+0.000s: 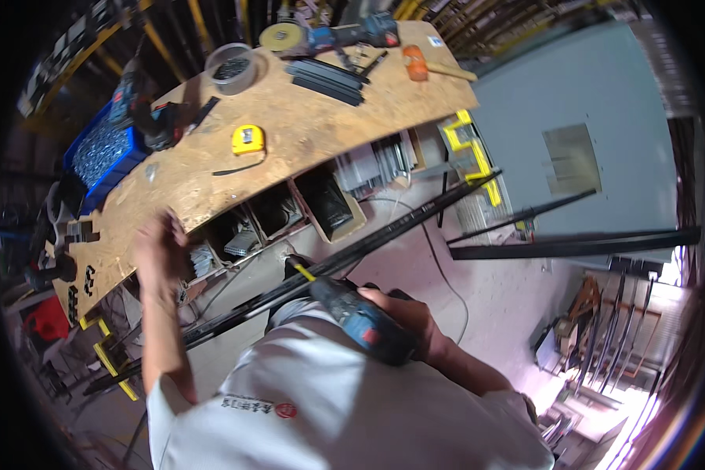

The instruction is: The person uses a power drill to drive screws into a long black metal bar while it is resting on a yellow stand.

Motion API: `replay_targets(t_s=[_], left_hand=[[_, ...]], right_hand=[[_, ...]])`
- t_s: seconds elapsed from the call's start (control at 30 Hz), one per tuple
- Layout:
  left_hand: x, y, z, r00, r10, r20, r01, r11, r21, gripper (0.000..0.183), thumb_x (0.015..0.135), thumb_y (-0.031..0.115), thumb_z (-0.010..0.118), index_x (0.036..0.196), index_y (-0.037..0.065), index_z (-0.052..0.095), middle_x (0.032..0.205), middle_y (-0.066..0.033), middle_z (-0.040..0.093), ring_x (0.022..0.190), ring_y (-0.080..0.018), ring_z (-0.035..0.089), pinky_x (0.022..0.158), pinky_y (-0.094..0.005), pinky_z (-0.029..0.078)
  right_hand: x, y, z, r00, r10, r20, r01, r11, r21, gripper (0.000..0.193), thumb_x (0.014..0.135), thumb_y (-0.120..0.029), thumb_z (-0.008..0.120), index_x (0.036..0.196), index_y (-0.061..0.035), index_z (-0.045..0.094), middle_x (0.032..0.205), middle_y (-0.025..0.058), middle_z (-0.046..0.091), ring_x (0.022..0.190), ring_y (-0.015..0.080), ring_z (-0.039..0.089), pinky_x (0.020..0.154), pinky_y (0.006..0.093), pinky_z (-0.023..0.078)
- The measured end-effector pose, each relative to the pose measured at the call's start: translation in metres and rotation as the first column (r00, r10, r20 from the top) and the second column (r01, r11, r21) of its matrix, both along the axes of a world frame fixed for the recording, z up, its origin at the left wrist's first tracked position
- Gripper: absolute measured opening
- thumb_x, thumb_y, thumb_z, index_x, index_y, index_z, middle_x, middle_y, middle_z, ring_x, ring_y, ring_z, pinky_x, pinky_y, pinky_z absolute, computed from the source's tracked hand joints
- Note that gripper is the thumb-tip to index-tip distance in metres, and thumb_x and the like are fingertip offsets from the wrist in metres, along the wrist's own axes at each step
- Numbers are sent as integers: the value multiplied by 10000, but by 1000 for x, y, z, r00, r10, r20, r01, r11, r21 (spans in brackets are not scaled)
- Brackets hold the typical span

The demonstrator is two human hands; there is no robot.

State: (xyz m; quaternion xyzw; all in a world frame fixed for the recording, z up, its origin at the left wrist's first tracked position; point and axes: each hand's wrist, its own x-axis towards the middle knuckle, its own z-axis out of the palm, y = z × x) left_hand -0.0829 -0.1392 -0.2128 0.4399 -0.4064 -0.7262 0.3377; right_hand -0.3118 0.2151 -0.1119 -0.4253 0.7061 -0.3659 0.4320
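Note:
My right hand [411,313] is wrapped round a blue and black cordless drill [368,323], held in front of my body. A yellow tip [304,272] on the drill points up and left, over a long black metal profile [352,249] that runs slantwise across the view. At the near edge of the wooden workbench [298,129], my left hand [161,243] is smeared by motion, so its fingers cannot be made out. Farther along the bench top lies a yellow tape measure [248,139], apart from both hands.
On the bench are a blue bin [129,160] of screws, a clear tub [247,81], black strips [325,82], an orange mallet [415,64], a grinder [352,34] and another power tool [163,125]. Open compartments [321,207] sit below. Black bars [580,243] jut out before a grey panel [517,102].

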Motion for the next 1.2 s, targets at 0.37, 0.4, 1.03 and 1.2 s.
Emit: replay_targets(t_s=[0.37, 0.4, 1.03, 1.2], left_hand=[[25, 256, -22, 917, 332, -221, -111, 744, 658, 127, 995, 130, 678, 956, 9, 684, 836, -93, 682, 717, -158, 632, 627, -268, 540], [35, 267, -22, 908, 379, -178, -164, 713, 682, 126, 993, 128, 679, 958, 7, 680, 836, -83, 675, 717, -157, 626, 634, -271, 531], [86, 313, -16, 757, 624, -196, -235, 540, 808, 118, 998, 124, 683, 945, 24, 651, 812, -69, 658, 685, -134, 594, 620, -284, 510], [157, 273, -50, 944, 226, -240, -79, 863, 499, 189, 948, 191, 762, 981, 9, 729, 856, -99, 725, 737, -192, 665, 689, -316, 566]], right_hand=[[2, 68, -67, 940, 317, 124, -228, 857, -462, 688, 847, 33, 738, 1493, 7, 501, 1187, 198, 730, 972, 270, 755, 865, 341, 594], [5, 71, -72, 934, 332, 135, -231, 846, -480, 687, 840, 32, 740, 1486, 11, 506, 1190, 198, 729, 972, 277, 756, 858, 344, 598], [75, 79, -74, 923, 372, -102, -375, 803, -463, 542, 806, 0, 742, 1331, 52, 616, 906, 142, 721, 729, 262, 704, 709, 353, 563], [126, 65, -58, 955, 294, -35, -290, 907, -305, 453, 888, -28, 730, 1325, 26, 626, 912, 110, 728, 788, 180, 707, 748, 315, 563]])
